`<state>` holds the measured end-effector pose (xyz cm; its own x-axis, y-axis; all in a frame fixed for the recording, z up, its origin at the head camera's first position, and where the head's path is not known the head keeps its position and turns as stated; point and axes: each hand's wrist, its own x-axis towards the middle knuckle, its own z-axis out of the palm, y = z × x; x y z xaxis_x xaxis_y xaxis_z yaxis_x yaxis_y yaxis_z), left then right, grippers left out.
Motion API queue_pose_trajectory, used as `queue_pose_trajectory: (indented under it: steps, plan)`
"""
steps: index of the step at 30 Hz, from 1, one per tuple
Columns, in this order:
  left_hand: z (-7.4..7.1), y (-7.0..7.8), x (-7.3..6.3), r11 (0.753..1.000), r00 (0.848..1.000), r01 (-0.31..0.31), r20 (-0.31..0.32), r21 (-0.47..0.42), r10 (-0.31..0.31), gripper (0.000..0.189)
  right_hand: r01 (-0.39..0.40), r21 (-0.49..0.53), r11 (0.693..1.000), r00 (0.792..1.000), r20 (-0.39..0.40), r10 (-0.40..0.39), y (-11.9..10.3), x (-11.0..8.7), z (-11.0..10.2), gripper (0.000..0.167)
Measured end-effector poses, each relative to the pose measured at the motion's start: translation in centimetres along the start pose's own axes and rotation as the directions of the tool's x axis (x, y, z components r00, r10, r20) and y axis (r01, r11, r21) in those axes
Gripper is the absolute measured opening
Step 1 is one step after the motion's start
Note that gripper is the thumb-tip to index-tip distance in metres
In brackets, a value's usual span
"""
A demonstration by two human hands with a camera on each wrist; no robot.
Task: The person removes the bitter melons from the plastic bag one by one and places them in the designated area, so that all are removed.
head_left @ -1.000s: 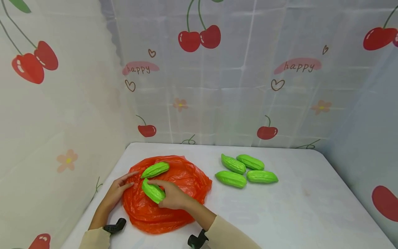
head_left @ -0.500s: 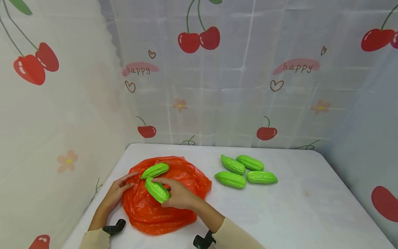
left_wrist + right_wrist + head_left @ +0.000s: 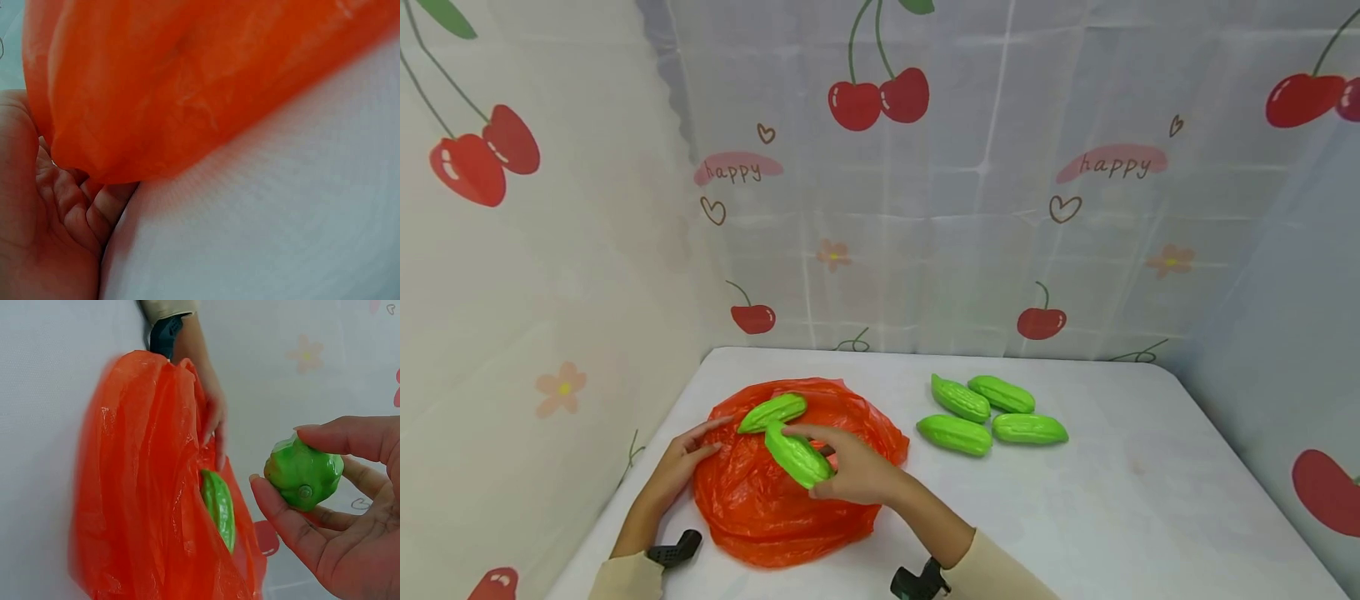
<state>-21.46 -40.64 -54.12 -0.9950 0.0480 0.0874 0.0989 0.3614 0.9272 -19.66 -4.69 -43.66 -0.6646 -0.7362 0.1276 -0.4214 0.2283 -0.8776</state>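
Observation:
My right hand [image 3: 853,471] grips a bright green, ridged bitter melon [image 3: 797,454] between thumb and fingers, above the red plastic bag [image 3: 767,525]. The right wrist view shows this held melon [image 3: 306,472] end-on, away from the bag. A second bitter melon [image 3: 773,412] lies on the bag at its far left part, just behind the held one. My left hand [image 3: 681,462] rests against the bag's left side with fingers extended. Up close in the left wrist view, the bag [image 3: 162,94] hangs over the fingers of that hand [image 3: 62,219] and partly hides them.
Several more bitter melons lie in a group on the white table [image 3: 1112,500] right of the bag, among them a front-left melon [image 3: 955,435] and a front-right melon [image 3: 1030,428]. A cherry-print curtain [image 3: 925,208] stands behind the table's far edge.
My right hand has moved to the right with the bitter melon in its grip, away from my left hand. My left hand and the melon on the bag have stayed in place.

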Motion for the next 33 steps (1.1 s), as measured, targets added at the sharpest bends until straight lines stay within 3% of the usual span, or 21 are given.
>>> queue_pose_trajectory:
  steps: [10, 33]
  plan:
    - [-0.1, -0.2, 0.0, 1.000, 1.000, -0.003, 0.003, 0.002, 0.003, 0.045, -0.002, 0.070, 0.998, 1.000, 0.017, 0.000, 0.0, -1.3, -1.2, 0.079]
    - [0.0, -0.3, 0.0, 0.999, 0.999, -0.033, 0.016, -0.010, 0.033, 0.045, -0.005, 0.037, 0.999, 0.999, 0.031, 0.004, 0.2, -5.3, -3.4, 0.080]
